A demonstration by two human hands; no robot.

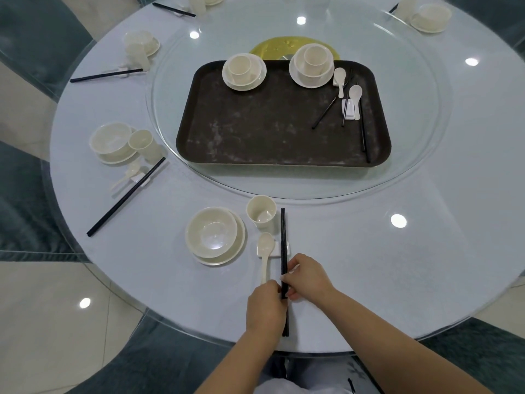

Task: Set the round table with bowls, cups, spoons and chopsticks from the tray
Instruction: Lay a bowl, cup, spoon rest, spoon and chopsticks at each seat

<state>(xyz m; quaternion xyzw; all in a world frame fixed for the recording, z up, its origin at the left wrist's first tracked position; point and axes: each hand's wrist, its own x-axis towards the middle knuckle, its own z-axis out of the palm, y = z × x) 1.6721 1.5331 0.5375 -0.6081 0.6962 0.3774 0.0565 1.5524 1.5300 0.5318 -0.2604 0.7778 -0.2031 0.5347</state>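
Black chopsticks (283, 237) lie across a white rest (274, 251) at the near place setting. My left hand (264, 309) and my right hand (305, 277) both pinch them at mid-length from either side. Beside them lie a cream spoon (265, 253), a cup (260, 211) and a bowl (211, 233) on its plate. The dark tray (255, 132) on the glass turntable carries two bowl-and-cup stacks (243, 71) (312, 64), two spoons (339, 78) (355, 95), a rest (350, 109) and loose chopsticks (363, 132).
Set places ring the round table (397, 265): one at the left (113, 142) with chopsticks (125, 199), one at far left (140, 45), others at the far edge (431, 17). Grey-blue chairs (25, 194) surround the table.
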